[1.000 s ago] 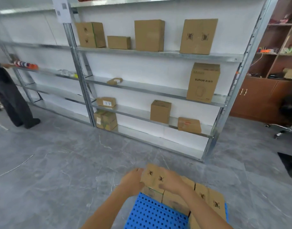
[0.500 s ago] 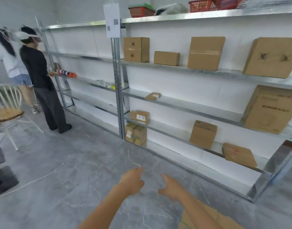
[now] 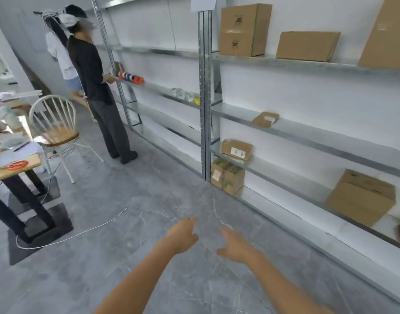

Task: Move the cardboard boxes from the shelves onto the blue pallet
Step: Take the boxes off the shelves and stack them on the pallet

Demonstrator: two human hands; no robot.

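Ahead and right of both hands, boxes sit on shelves; left hand and right hand are apart, empty, fingers loose; pallet out of view; risk: cable left of the hands could catch a foot.

White chair beside wooden table; two people behind.

Both bare arms reach forward, left hand and right hand empty, fingers loosely extended.

Boxes on shelves, right
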